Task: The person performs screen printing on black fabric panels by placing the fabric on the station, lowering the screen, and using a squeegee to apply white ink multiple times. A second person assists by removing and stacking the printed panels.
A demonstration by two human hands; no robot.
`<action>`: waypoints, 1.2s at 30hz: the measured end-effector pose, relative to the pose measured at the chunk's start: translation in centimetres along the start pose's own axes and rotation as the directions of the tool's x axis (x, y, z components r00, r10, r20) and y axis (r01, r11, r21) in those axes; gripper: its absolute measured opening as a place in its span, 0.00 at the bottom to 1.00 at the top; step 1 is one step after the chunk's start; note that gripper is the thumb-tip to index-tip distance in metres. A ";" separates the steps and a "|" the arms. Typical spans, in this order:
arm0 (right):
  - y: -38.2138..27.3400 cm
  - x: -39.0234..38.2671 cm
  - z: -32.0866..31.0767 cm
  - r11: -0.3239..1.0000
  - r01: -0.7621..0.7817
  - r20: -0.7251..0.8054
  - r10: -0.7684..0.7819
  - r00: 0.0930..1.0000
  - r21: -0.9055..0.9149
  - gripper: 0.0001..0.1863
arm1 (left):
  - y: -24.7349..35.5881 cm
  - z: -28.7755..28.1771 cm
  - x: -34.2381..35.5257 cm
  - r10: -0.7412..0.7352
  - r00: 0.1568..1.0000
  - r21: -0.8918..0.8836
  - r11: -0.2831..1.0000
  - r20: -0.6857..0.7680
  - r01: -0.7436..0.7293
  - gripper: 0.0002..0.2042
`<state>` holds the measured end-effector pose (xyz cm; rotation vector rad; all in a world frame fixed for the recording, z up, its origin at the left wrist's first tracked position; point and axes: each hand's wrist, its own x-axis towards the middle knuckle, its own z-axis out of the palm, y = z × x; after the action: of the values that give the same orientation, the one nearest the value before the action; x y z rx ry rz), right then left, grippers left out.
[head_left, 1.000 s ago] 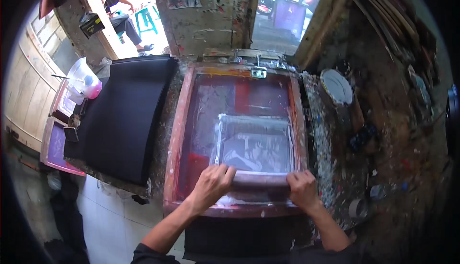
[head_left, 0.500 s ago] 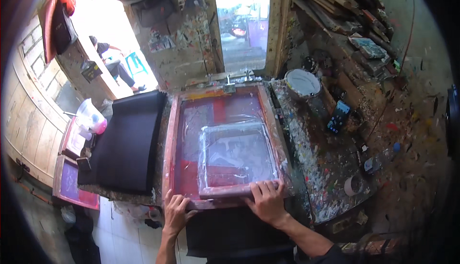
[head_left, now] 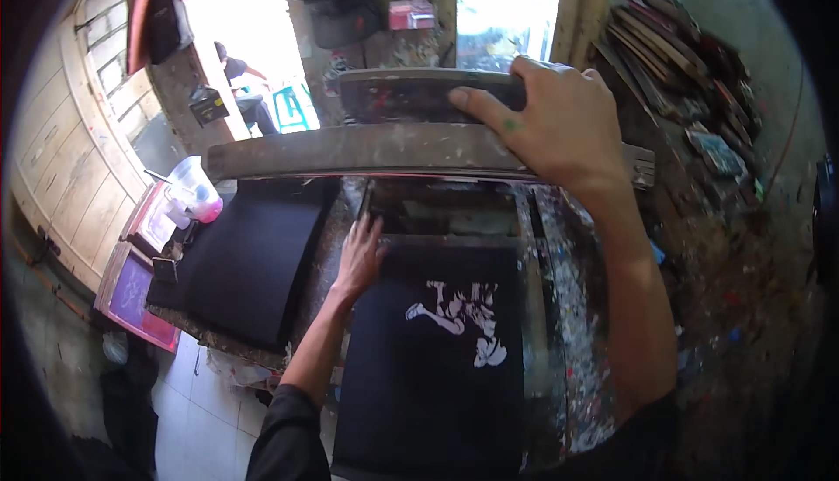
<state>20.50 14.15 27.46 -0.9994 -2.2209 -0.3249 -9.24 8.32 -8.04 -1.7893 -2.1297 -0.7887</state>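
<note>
The wooden printing screen (head_left: 350, 151) stands raised, its edge running across the view. Above that edge my right hand (head_left: 568, 123) is closed on a dark, flat bar that looks like a squeegee (head_left: 393, 96); the thumb lies along its near face, and the palm crosses the screen's edge. Below lies a black fabric piece (head_left: 419, 411) with a white figure print (head_left: 468, 315). My left hand (head_left: 363, 258), slightly blurred, reaches to the fabric's far left corner with fingers stretched out. Whether it touches the cloth, I cannot tell.
A black fabric stack (head_left: 253, 262) lies to the left, beside a clear plastic cup (head_left: 194, 186) with pink in it. Another screen (head_left: 135, 297) is at the far left. Paint crusts the bench strip (head_left: 577, 332) on the right. Boards (head_left: 673, 53) are piled at the back right.
The screen has swung up from lying flat, uncovering the printed black fabric. My right hand has risen with the bar; my left hand has let go of the screen's edge and moved forward.
</note>
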 end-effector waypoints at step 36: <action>3.8 4.0 1.2 0.978 -0.024 -0.052 0.035 0.998 0.207 0.39 | 8.2 -11.2 -24.7 0.155 0.835 -0.120 0.987 0.529 -0.108 0.40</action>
<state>20.81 19.57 29.11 -0.8992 -2.1371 -0.1041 2.33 -17.53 -9.54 -2.4007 -2.2726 -0.3674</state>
